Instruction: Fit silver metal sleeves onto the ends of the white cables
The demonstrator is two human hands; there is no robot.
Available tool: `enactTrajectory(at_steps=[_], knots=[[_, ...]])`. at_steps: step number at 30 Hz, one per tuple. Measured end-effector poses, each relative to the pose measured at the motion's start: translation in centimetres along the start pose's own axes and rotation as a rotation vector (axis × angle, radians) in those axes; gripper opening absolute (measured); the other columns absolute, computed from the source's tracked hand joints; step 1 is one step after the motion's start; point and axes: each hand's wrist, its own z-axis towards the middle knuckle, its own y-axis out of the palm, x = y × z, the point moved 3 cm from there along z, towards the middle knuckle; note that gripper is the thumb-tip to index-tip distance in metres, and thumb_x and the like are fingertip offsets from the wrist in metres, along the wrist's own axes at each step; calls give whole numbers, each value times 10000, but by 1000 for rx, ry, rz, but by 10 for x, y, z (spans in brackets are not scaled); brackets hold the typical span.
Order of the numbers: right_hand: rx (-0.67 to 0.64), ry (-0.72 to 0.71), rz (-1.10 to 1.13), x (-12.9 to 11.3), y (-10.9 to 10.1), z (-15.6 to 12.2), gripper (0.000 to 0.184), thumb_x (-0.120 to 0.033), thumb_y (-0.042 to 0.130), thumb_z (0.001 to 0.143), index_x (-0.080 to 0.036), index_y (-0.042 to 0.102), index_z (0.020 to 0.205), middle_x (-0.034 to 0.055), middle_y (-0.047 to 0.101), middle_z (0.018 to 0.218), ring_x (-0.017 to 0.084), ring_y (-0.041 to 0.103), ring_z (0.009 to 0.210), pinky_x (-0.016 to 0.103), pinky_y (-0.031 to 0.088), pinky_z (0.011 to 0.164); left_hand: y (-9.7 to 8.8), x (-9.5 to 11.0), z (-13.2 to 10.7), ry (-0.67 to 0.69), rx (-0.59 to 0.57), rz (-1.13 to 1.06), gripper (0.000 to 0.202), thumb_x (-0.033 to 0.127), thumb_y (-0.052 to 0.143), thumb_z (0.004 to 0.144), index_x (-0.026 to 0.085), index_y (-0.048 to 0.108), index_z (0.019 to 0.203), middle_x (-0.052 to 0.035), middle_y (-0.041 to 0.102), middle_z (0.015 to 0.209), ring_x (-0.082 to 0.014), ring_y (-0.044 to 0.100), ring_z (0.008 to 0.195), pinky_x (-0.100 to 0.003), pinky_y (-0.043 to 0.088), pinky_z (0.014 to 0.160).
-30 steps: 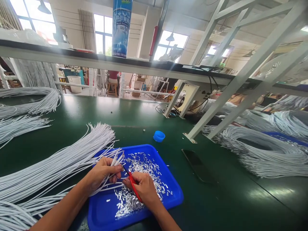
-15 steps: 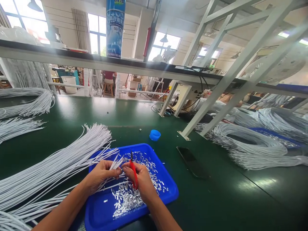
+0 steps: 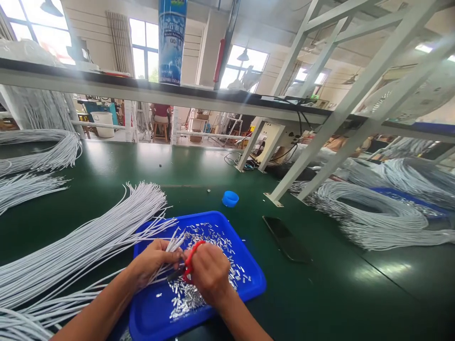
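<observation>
My left hand (image 3: 153,263) is closed round the ends of several white cords (image 3: 85,246) that fan out to the left over the green table. My right hand (image 3: 209,272) grips a small red-handled cutter (image 3: 190,260), its tip pointing left toward the cord ends in my left hand. Both hands hover over a blue tray (image 3: 249,279) strewn with small silvery metal pieces (image 3: 192,293).
A black phone (image 3: 287,239) lies right of the tray and a small blue cap (image 3: 230,198) behind it. Coiled white cords (image 3: 373,218) pile at the right, more bundles (image 3: 39,156) at far left. White frame legs (image 3: 320,156) and a shelf with a spray can (image 3: 172,40) stand behind.
My right hand has turned the cutter from upright to pointing left at the cord ends. My left hand keeps its hold on the cords.
</observation>
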Motion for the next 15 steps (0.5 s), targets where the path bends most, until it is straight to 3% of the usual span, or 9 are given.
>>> enactTrajectory(at_steps=[3, 7, 12, 15], knots=[[32, -4, -79, -5, -2, 1, 270, -357, 551, 812, -185, 546, 603, 20, 543, 573, 147, 488, 582, 254, 402, 553, 0, -3, 0, -80, 21, -44, 215, 289, 760, 584, 107, 660, 527, 11, 560, 449, -77, 415, 444, -208, 293, 481], [7, 211, 40, 1, 7, 1, 295, -379, 418, 885, -162, 532, 719, -13, 492, 518, 115, 449, 470, 219, 368, 437, -1, 0, 0, 12, 1, -26, 206, 292, 782, 565, 111, 694, 605, -12, 630, 538, -101, 497, 523, -214, 349, 551], [47, 13, -147, -4, -1, 1, 259, -363, 529, 804, -189, 555, 613, 38, 550, 607, 159, 499, 601, 279, 403, 577, -3, 3, 0, 119, 113, 149, 194, 289, 770, 582, 110, 700, 611, 0, 622, 522, -113, 502, 511, -234, 361, 558], [25, 149, -29, -2, -4, 3, 263, -382, 526, 810, -179, 571, 650, 15, 532, 581, 142, 477, 550, 262, 398, 536, -1, 3, 0, 127, 50, 121, 208, 308, 762, 598, 113, 704, 639, -5, 627, 532, -114, 503, 523, -232, 354, 558]])
